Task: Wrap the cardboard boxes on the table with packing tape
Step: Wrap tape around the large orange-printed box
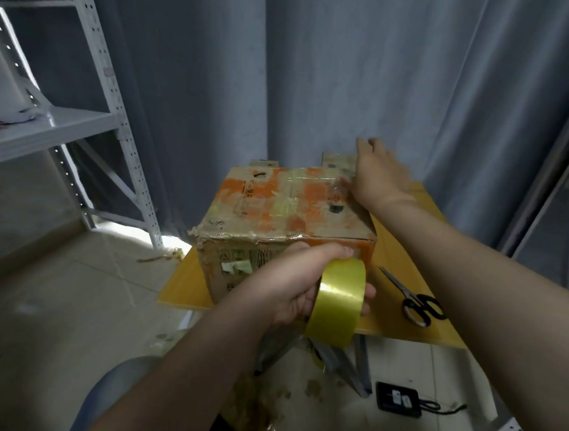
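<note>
Sitting on the table [414, 329], the cardboard box [277, 207] is looking light, crumpled (slick with old tape), likely best steadied flat-palmed. The left hand [290, 284] is gripping the tape roll [337, 299]; the right hand [376, 175] is pressing open-fingered on the box's far edge.

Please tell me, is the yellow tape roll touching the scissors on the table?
Apart. The head view shows the tape roll gripped by the left hand, while the scissors lie on the table, with bare tabletop between them.
</note>
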